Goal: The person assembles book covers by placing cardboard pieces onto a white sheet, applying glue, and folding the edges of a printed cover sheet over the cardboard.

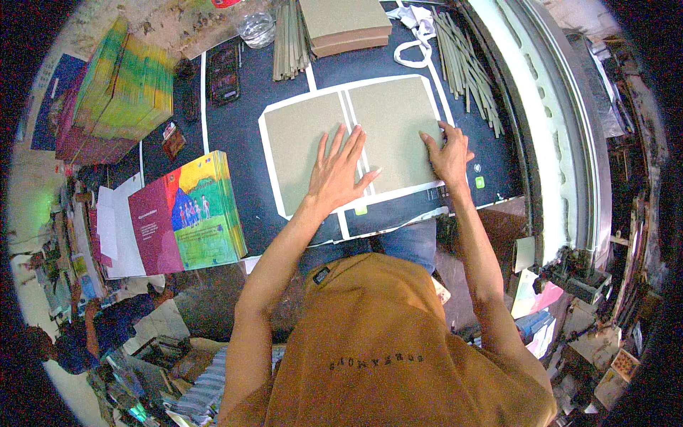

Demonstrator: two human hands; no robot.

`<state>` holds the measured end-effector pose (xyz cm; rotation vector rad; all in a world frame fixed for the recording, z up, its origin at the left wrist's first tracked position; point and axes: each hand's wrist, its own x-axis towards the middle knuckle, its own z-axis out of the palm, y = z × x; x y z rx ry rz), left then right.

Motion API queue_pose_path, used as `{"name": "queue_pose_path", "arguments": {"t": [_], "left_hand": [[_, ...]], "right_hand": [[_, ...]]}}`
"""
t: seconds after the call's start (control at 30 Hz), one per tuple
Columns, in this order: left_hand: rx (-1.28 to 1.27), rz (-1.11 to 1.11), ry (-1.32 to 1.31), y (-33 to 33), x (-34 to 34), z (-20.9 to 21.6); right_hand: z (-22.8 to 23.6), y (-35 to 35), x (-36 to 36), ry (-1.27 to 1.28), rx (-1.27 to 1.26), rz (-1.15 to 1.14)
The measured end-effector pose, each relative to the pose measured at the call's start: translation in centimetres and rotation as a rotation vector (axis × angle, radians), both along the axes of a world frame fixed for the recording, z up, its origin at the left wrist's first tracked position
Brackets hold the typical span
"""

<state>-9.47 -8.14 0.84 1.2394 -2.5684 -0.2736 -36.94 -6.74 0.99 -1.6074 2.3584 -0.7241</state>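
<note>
While the left hand (pixel 334 176) is resting palm down, its fingers (pixel 321 147) are spreading wide without grasping anything, lying over the left board (pixel 290 146) and reaching the middle strip (pixel 348 107), and its thumb is crossing toward the right board (pixel 395 128). The right hand (pixel 449 160) is bending over that board's outer edge, thumb and forefinger standing apart; whether its other fingers are gripping the edge, I cannot tell. Both grey boards are lying side by side on a white sheet (pixel 272 167), near the front of the dark counter (pixel 245 153). Beyond them, a bundle of strips (pixel 288 46) is lying beside a stack of boards (pixel 345 20), with loose strips (pixel 466 67) lying to the right. Toward the left, a phone (pixel 226 71) is lying near a clear cup (pixel 256 30), and colourful covers (pixel 203 213) are lying in front of a taller pile (pixel 128 92).
</note>
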Motion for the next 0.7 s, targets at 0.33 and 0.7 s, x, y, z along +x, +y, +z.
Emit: {"name": "queue_pose_path", "arguments": {"t": [0.33, 0.7], "left_hand": [[0.002, 0.013, -0.009, 0.0, -0.4, -0.4], [0.013, 0.005, 0.011, 0.0, -0.3, 0.1]], "right_hand": [[2.9, 0.0, 4.3, 0.226, -0.125, 0.256], [-0.9, -2.1, 6.6, 0.317, -0.085, 0.35]]}}
